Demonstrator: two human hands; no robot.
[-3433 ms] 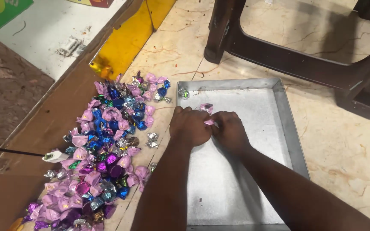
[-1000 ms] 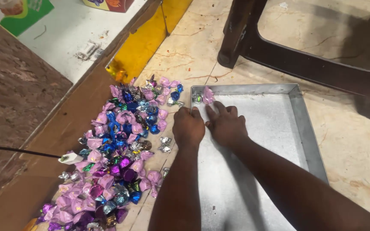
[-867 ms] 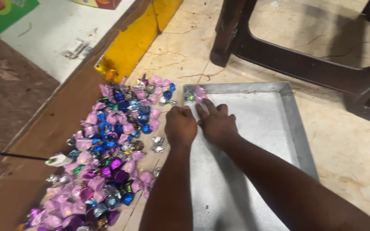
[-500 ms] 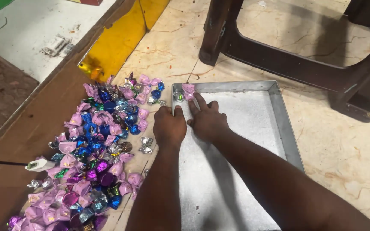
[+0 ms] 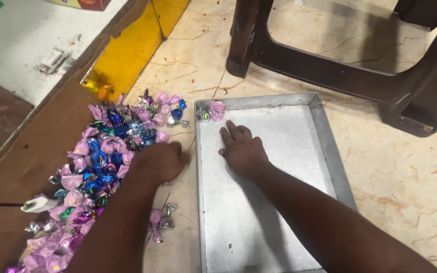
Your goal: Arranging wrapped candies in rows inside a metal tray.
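Barely begun, by the look of it: only 2 wrapped candies in the metal tray (image 5: 330, 151), a pink one (image 5: 217, 108) and a silver-green one (image 5: 203, 116), tucked side by side into the far left corner against the rim. Nearly everything left outside: a big heap of wrapped candies (image 5: 94, 172), pink, blue, silver and purple, spread over the floor and a brown board to the left of the tray, running from the far end down to the near left edge of view. A few strays (image 5: 162, 221) lying apart on the marble floor (image 5: 400, 202), just beside the tray's left wall.

Left hand (image 5: 160, 162) stretched out palm down at the right edge of the heap, blurred, fingers curled over the sweets; cannot tell whether anything is pinched. Right hand (image 5: 243, 151) flat on the tray's bare bottom, palm down, fingers straight and slightly spread, tips pointing toward the 2 candies in the corner and near them but not touching; holding nothing.

Rest of the tray bare, grey and speckled. Beyond it on the far side, the dark legs of a plastic stool (image 5: 330, 65). Far left, a strip of yellow foil (image 5: 127, 55) along the board's edge
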